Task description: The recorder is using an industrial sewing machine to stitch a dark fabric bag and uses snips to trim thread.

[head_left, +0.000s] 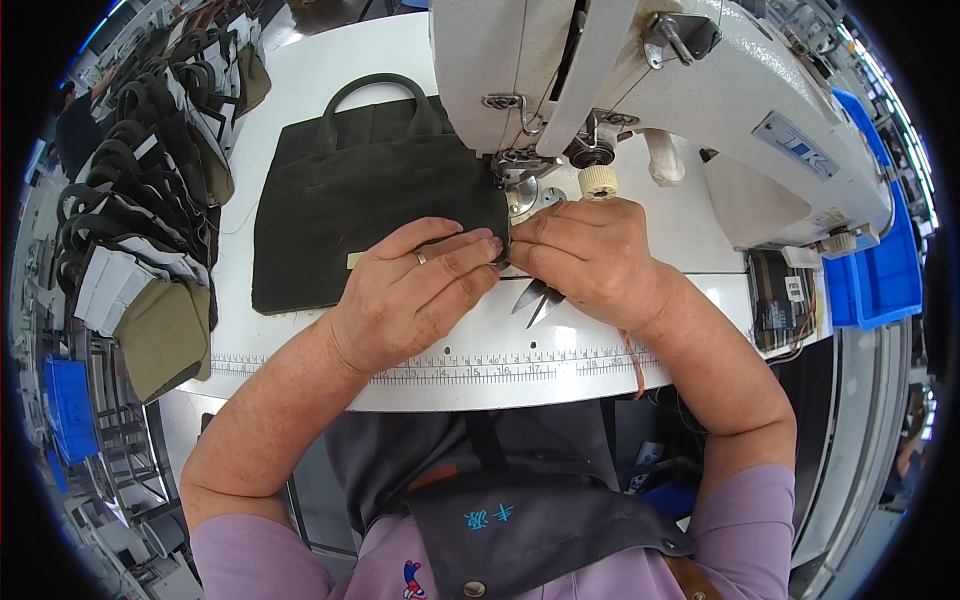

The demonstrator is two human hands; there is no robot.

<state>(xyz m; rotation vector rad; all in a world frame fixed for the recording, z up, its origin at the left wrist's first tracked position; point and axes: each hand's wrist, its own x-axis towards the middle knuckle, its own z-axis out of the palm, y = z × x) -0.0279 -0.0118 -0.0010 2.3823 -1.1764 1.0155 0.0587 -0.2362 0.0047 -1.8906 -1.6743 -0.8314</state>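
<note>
A dark fabric bag panel with a looped handle (370,210) lies flat on the white sewing table, its right edge by the needle area of the sewing machine (520,165). On that edge, below the presser foot, my left hand (415,285) rests with its fingertips closed on the fabric. Opposite it, my right hand (590,255) pinches the same edge, the fingertips of both hands nearly meeting. Metal scissor blades (538,302) stick out from under my right hand, slightly apart; whether the hand holds them or they lie on the table is hidden.
A heap of dark bag pieces with handles (140,190) hangs at the left edge. The white machine arm (770,90) spans the upper right. A blue bin (875,270) stands at the far right. A printed ruler strip (480,372) runs along the table's front edge.
</note>
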